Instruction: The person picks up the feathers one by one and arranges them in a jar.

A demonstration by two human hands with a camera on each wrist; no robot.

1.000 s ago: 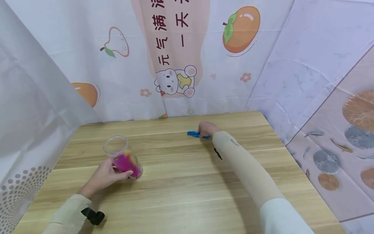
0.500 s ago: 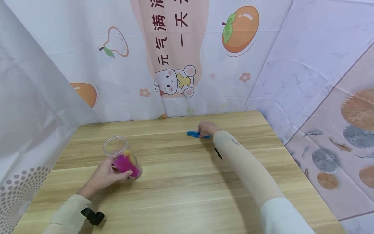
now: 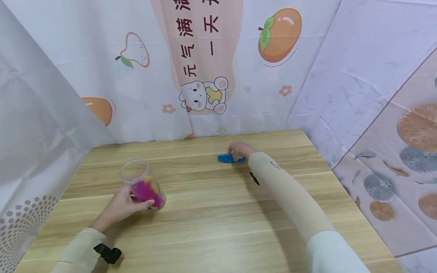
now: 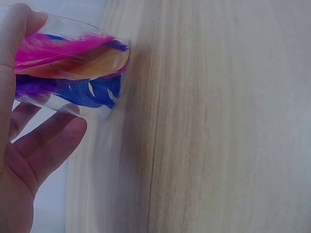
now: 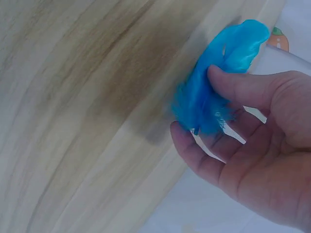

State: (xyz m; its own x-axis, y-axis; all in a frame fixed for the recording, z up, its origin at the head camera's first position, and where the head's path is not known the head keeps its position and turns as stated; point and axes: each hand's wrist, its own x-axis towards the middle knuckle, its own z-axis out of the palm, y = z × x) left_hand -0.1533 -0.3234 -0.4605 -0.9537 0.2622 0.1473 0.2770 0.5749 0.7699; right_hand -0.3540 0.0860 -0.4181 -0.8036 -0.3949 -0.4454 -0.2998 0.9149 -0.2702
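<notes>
On the left of the table, my left hand point(image 3: 123, 204) grips a clear, open-topped jar point(image 3: 163, 199). The jar tilts a little, and magenta, yellow and other feathers point(image 3: 145, 190) lie inside. Up close in the left wrist view, pink, orange, blue and purple feathers point(image 4: 73, 63) press against its wall. Towards the table's far side, my right hand point(image 3: 240, 150) pinches a bright blue feather point(image 5: 238, 46). Its thumb lies across the feather's middle, and the fingers are behind and below it. The feather's fluffy quill end sits near one fingertip.
A wood-grain table point(image 3: 205, 223) spreads under both hands. White printed cloth point(image 3: 252, 94) hangs behind its far edge. More cloth point(image 3: 375, 151) covers the right side, and a pale sheet point(image 3: 41, 125) the left.
The blue feather in my right hand has turned and shows a broader face now. That hand has shifted very slightly left. My left hand and the jar stay nearly still.
</notes>
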